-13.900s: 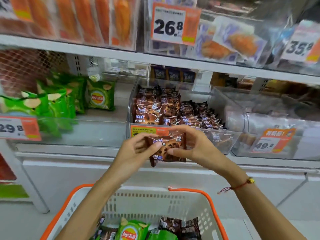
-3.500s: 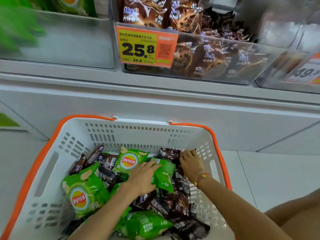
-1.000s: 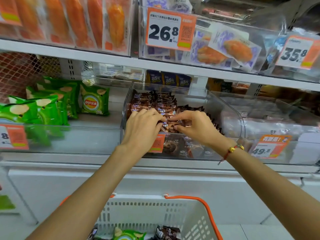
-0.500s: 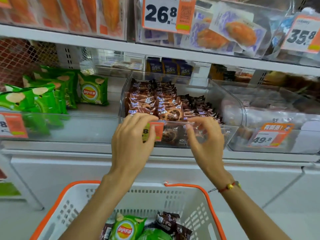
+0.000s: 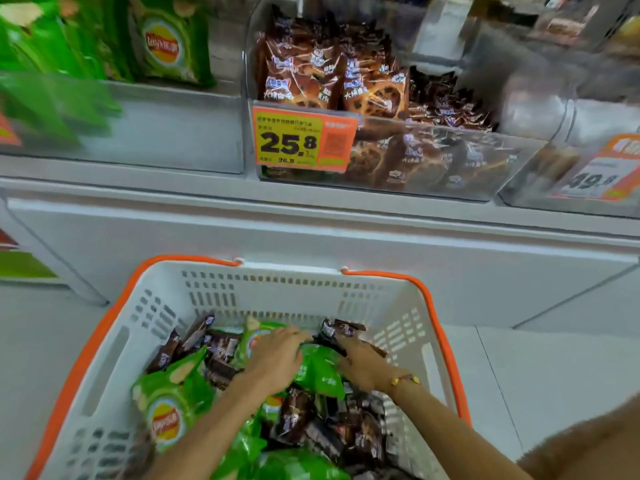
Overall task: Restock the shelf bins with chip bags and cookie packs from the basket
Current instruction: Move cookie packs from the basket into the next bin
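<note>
1. Both hands are down in the basket (image 5: 221,282). The left hand (image 5: 277,358) lies flat, fingers spread, on a green chip bag (image 5: 320,370). The right hand (image 5: 362,365) reaches at a brown cookie pack (image 5: 341,329) by the basket's far wall; whether it grips it I cannot tell.
2. Around the hands, the basket holds many more green chip bags and brown cookie packs, so plenty is left.
3. Above the basket, the cookie bin (image 5: 450,161) looks well filled; the chip bin (image 5: 162,133) left of it has bags towards the back and bare space in front.
</note>
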`<act>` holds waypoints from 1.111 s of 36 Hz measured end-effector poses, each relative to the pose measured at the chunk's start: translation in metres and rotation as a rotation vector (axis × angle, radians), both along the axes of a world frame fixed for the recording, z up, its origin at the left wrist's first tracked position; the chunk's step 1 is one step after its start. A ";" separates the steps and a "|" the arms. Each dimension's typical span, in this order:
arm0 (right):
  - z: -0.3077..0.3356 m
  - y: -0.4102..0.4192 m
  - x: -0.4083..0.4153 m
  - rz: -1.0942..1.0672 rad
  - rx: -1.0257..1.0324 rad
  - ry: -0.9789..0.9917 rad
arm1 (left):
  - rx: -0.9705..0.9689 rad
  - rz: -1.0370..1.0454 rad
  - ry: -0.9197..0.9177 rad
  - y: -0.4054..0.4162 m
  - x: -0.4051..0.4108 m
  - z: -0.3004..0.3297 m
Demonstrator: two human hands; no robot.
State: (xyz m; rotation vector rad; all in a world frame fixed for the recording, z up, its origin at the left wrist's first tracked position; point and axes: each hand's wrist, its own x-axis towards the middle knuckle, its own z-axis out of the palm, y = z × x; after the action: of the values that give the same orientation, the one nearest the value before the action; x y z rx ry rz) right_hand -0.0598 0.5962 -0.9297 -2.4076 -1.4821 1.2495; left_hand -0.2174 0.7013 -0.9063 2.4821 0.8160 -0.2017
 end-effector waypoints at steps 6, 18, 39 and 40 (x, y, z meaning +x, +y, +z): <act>-0.005 0.010 -0.002 -0.021 -0.057 0.050 | -0.049 -0.111 0.147 -0.004 0.002 -0.021; -0.017 0.024 0.012 -0.114 -0.028 -0.454 | -0.175 -0.130 0.192 -0.003 0.002 -0.030; 0.185 0.047 0.030 0.218 0.426 -0.155 | -1.397 0.682 -0.389 0.046 0.009 0.081; 0.198 0.046 0.032 0.245 0.431 -0.153 | -1.364 0.652 -0.425 0.046 0.010 0.088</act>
State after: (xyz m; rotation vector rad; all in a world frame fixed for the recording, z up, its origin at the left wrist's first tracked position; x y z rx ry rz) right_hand -0.0281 0.6419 -0.7318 -2.1213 -1.9034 0.6858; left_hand -0.2076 0.7477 -0.8185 0.8827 0.8225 0.0285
